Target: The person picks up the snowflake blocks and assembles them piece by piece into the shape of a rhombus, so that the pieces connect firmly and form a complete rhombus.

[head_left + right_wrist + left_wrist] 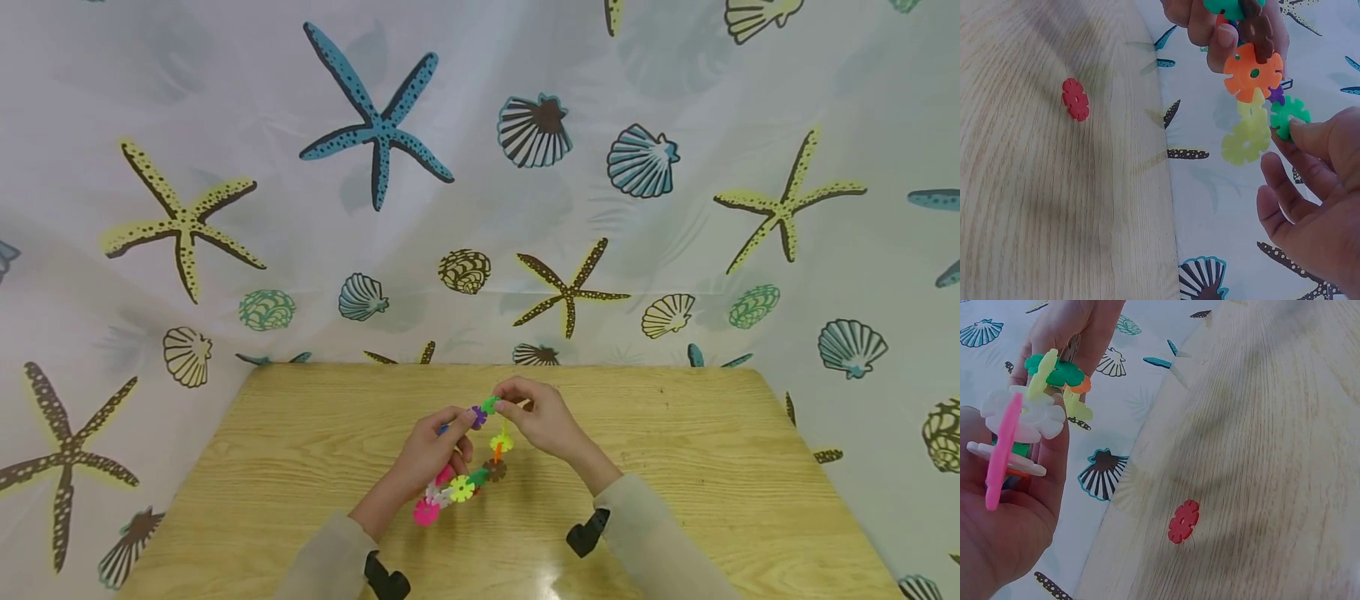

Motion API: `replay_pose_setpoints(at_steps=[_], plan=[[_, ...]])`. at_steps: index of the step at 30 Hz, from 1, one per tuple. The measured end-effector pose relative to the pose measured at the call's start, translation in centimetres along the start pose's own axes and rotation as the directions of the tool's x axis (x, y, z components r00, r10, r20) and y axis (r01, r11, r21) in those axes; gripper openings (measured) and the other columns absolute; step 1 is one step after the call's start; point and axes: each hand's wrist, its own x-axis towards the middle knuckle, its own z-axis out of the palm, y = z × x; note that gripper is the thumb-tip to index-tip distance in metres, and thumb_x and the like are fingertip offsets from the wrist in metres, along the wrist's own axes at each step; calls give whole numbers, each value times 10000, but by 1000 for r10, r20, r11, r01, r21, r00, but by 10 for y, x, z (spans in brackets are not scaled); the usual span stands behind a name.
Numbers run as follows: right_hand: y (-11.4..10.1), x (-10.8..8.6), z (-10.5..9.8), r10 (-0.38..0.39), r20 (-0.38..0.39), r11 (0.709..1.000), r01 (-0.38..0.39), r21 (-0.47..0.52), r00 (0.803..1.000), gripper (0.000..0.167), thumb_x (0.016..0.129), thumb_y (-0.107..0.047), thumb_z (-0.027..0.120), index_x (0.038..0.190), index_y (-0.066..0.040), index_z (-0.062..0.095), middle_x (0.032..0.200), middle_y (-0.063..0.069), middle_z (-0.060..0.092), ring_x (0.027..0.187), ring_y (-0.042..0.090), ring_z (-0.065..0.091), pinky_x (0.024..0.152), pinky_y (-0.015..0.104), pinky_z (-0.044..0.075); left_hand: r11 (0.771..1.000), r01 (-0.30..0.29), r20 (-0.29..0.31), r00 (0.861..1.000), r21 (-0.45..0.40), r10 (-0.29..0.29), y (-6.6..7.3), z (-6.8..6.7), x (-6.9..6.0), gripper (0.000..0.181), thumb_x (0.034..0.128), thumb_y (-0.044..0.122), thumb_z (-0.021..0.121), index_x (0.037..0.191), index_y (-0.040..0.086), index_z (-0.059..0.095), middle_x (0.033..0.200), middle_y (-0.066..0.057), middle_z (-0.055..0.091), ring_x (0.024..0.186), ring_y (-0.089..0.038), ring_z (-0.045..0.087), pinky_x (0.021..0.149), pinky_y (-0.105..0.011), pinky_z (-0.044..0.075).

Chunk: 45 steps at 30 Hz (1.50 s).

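Note:
Several flower-shaped plastic linking discs are joined edge to edge in a many-coloured chain. My left hand (431,450) holds the chain near a purple disc (478,417), with pink (426,512) and white discs (1025,415) by its palm. Between thumb and index finger, my right hand (543,417) pinches a green disc (1290,117) beside the purple one. Pale yellow (1245,142), orange (1254,72) and brown discs (495,470) hang between the hands. Whether the pale yellow end joins the green disc, I cannot tell.
One loose red disc (1075,99) lies on the wooden table (712,467), below the chain. A white cloth (465,217) printed with starfish and shells surrounds the table's back and sides. Black wrist cameras sit at both cuffs.

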Motion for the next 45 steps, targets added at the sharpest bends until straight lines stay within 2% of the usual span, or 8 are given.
replay_pose_setpoints(at_steps=[7, 12, 19, 25, 34, 42, 45], plan=[[-4, -1, 4, -16, -55, 999, 14, -38, 998, 89, 1030, -84, 677, 1094, -104, 735, 1020, 95, 755, 882, 159, 610, 742, 268, 428, 1000, -15, 9, 1000, 16, 15, -2, 2, 0, 431, 1121, 422, 509, 1191, 19, 643, 713, -12, 566, 528, -99, 581, 535, -229, 551], [-5, -2, 8, -15, -86, 999, 13, -29, 996, 68, 1025, -105, 692, 1068, -108, 744, 999, 100, 754, 855, 145, 600, 727, 263, 420, 1000, -25, 14, 1000, 3, 25, -2, 4, -1, 440, 1127, 417, 491, 1191, 5, 632, 719, -19, 554, 528, -95, 573, 534, -233, 560], [-3, -2, 10, -21, -71, 1000, 21, -11, 997, 62, 1026, -77, 682, 1053, -92, 737, 961, 119, 746, 834, 158, 598, 745, 316, 437, 1000, -24, 18, 1000, -15, 24, -1, 5, -2, 433, 1133, 405, 482, 1205, 1, 620, 726, -20, 559, 525, -89, 584, 521, -233, 554], [-2, -1, 7, -9, -52, 999, 7, -35, 999, 76, 1026, -95, 686, 1078, -103, 741, 994, 102, 764, 845, 142, 611, 723, 267, 434, 1000, -19, 11, 1000, -13, 19, -2, 5, -2, 422, 1126, 412, 499, 1179, 11, 620, 717, -22, 560, 526, -102, 586, 542, -248, 573], [0, 0, 3, 38, -52, 999, -39, -8, 998, 128, 1040, -153, 681, 1146, -121, 746, 1096, 96, 779, 961, 182, 668, 740, 264, 457, 1000, 1, -37, 999, -9, -1, -1, 6, 2, 421, 1101, 461, 538, 1124, 50, 625, 705, -36, 580, 528, -140, 630, 536, -265, 565], [6, -1, 1, 78, -117, 997, -77, 16, 990, 138, 1037, -188, 692, 1154, -141, 751, 1085, 66, 785, 983, 181, 701, 763, 280, 483, 999, -4, -133, 991, -48, -3, -2, 6, 3, 360, 1108, 438, 536, 1090, 86, 614, 738, -55, 624, 549, -191, 679, 580, -302, 603], [8, -3, 0, 82, -139, 997, -81, 18, 987, 129, 1033, -183, 699, 1141, -138, 752, 1069, 53, 780, 976, 184, 700, 788, 305, 496, 998, 2, -155, 988, -64, -12, -2, 5, 2, 361, 1106, 443, 537, 1061, 92, 608, 756, -71, 657, 569, -209, 704, 559, -295, 583]])
